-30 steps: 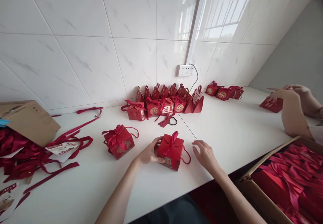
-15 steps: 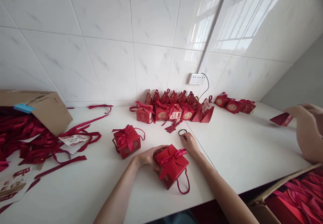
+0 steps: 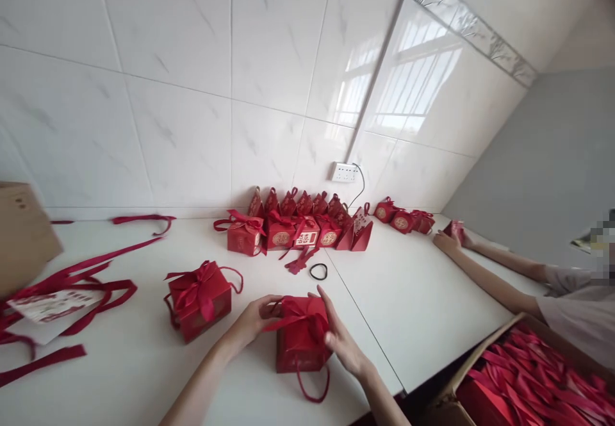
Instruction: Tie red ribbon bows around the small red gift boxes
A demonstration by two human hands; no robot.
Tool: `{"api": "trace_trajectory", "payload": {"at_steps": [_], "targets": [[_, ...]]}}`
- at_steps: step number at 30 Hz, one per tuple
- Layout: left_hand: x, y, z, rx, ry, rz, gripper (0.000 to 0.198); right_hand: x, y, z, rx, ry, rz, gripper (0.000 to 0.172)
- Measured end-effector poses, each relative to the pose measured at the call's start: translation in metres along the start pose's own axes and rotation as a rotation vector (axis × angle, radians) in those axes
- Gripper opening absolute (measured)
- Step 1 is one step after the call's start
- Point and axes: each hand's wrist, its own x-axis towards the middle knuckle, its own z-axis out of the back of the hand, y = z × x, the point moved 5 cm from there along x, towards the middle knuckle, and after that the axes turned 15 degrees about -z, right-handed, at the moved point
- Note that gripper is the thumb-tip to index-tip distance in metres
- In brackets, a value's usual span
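Observation:
A red gift box (image 3: 303, 343) with a ribbon bow on top and a cord handle hanging toward me sits on the white table between my hands. My left hand (image 3: 259, 321) curls round its left side, the fingers partly hidden at the ribbon. On its right side lies my right hand (image 3: 344, 343), thumb in front and fingers along the edge, so the box is held between both. Just beyond the box a black elastic loop (image 3: 318, 271) lies on the table. To the left stands a second red gift box (image 3: 199, 301) with a bow and cord handles.
Several small red boxes (image 3: 281, 237) line the wall, others (image 3: 403, 220) farther right. Red ribbons (image 3: 96, 261) and a printed card (image 3: 52, 307) lie left, by a cardboard box (image 3: 24, 240). At right, another person's hands (image 3: 446, 241) hold a red box above an open carton (image 3: 446, 387).
My right hand has left the black loop and come to the gift box's right side. The gift box has turned. The view has swung right, showing more of the other person.

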Motion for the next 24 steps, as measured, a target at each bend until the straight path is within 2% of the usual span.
{"api": "trace_trajectory", "payload": {"at_steps": [3, 7, 9, 12, 14, 16, 18, 20, 22, 24], "targets": [[0.003, 0.005, 0.002, 0.051, -0.017, 0.012, 0.043, -0.021, -0.012, -0.003, -0.057, -0.037, 0.012, 0.119], [0.003, 0.006, -0.004, 0.172, -0.019, -0.035, 0.04, -0.032, -0.031, -0.005, -0.184, -0.163, -0.038, 0.118], [-0.002, -0.01, -0.009, 0.35, -0.077, -0.213, 0.029, -0.032, -0.038, -0.005, -0.181, -0.244, -0.025, 0.115], [-0.023, -0.055, -0.017, 0.702, -0.216, -0.656, 0.019, -0.029, -0.046, -0.004, -0.163, -0.304, 0.0, 0.11], [-0.046, -0.083, -0.012, 0.887, -0.405, -0.906, 0.021, -0.027, -0.049, -0.003, -0.175, -0.345, -0.02, 0.102], [-0.07, -0.101, 0.007, 1.024, -0.652, -1.042, 0.027, -0.027, -0.049, -0.003, -0.195, -0.38, -0.036, 0.098], [-0.09, -0.105, 0.035, 1.115, -0.863, -1.04, 0.037, -0.028, -0.049, -0.002, -0.204, -0.403, -0.059, 0.097], [-0.102, -0.097, 0.069, 1.112, -0.976, -0.894, 0.051, -0.03, -0.049, -0.001, -0.202, -0.409, -0.095, 0.098], [-0.105, -0.077, 0.099, 0.95, -0.962, -0.628, 0.071, -0.03, -0.051, 0.0, -0.201, -0.402, -0.123, 0.098], [-0.101, -0.057, 0.112, 0.795, -0.855, -0.402, 0.086, -0.029, -0.053, 0.0, -0.203, -0.375, -0.122, 0.1]]}}
